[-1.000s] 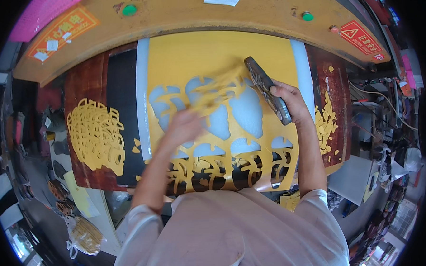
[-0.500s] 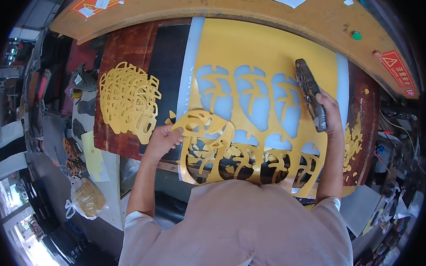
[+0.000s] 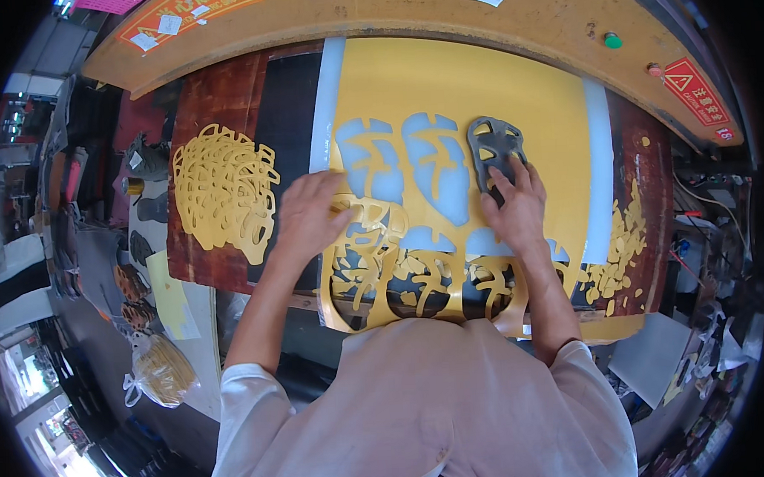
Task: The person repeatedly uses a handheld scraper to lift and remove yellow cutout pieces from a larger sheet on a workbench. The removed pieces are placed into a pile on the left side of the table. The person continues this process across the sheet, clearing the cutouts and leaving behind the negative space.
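A dark cutting die [image 3: 485,142] with several holes lies flat on the perforated yellow sheet [image 3: 468,73]; yellow shows through some holes. My right hand [image 3: 517,211] grips its near end, thumb along the left side and fingers over the top. My left hand [image 3: 309,216] is at the sheet's left edge, fingers stretched out. Beside its thumb lies a loose yellow cut piece [image 3: 372,212], partly over the sheet's openings; how firmly the fingers touch it is hidden. Foot-shaped openings in the sheet show a pale board [image 3: 598,144] underneath.
A pile of yellow cut pieces [image 3: 225,190] sits on the red-brown table [image 3: 208,267] at left. Yellow scraps [image 3: 621,245] are scattered at right. The orange machine beam [image 3: 372,15] spans the far side. A bag of yellow pieces [image 3: 162,372] stands at lower left.
My right hand has brought the cutting die left and down from an upright tilt to lying flat. My left hand has moved up and its fingers have straightened from a pinch on the cut piece.
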Motion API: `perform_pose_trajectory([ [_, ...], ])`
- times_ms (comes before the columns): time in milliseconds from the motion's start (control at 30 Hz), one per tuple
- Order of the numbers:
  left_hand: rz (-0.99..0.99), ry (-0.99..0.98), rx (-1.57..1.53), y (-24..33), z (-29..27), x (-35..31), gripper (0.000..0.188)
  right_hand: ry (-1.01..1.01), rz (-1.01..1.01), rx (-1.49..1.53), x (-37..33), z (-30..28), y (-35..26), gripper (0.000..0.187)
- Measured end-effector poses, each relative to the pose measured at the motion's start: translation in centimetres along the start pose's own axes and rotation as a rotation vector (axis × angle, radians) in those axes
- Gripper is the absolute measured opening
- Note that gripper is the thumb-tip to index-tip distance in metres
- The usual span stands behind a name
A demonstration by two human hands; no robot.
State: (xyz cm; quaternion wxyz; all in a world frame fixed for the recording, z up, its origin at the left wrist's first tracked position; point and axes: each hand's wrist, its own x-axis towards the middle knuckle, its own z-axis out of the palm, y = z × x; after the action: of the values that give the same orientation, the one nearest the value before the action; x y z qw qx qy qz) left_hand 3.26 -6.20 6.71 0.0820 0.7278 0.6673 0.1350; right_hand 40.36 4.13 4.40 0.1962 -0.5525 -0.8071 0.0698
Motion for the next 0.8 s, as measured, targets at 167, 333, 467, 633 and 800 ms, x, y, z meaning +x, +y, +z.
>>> perform_pose_trajectory([
  [167, 0.065, -0.315, -0.008, 2.8, 1.6, 1.7, 0.050, -0.195, 0.005, 0.583, -1.3, 0.0, -4.0, 0.038],
  [333, -0.261, -0.411, -0.315, 3.9, -1.0, 2.2, 0.032, -0.362, 0.092, 0.991, -3.0, 0.1, -9.6, 0.026],
  [467, -0.437, -0.398, -0.831, 5.4, -3.0, 1.3, 0.027, -0.403, 0.010, 1.080, -2.7, -0.2, -12.8, 0.017],
  [633, -0.649, -0.441, -1.127, 7.0, -3.0, -1.1, 0.030, -0.481, 0.161, 1.075, -2.1, -1.5, -12.7, 0.019],
  [800, -0.701, -0.408, -1.312, 7.5, -1.8, -2.6, 0.027, -0.488, 0.053, 1.045, -2.8, -1.8, -12.0, 0.018],
])
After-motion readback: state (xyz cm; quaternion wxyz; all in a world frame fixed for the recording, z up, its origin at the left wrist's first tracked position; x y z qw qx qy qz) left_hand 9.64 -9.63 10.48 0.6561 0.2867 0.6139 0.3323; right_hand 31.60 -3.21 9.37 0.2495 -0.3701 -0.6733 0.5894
